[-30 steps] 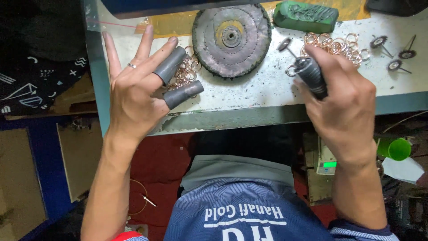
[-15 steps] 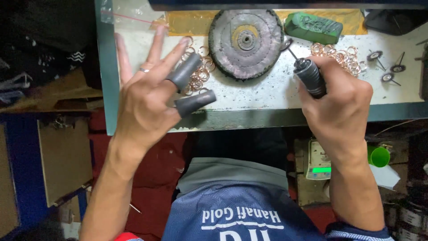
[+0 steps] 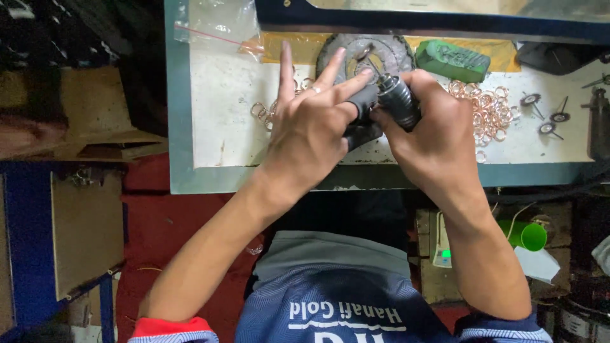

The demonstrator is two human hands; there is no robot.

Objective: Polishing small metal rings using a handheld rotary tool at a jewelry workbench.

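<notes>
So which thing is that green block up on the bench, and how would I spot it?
Start at the white bench top and find the round grey wheel at its far edge. Just right of the wheel lies the green block, resting on a yellow strip. It is the only solid green bar there; the copper-coloured rings nearby are thin loops.

Two hands, left (image 3: 311, 130) and right (image 3: 438, 136), meet over the surface (image 3: 229, 101). One rotary handpiece (image 3: 397, 101), one round buffing wheel (image 3: 394, 51), one green compound bar (image 3: 457, 60), one clear plastic bag (image 3: 216, 22), three small mounted bits (image 3: 546, 114), two heaps of metal rings (image 3: 486, 111), too many to count.
</notes>
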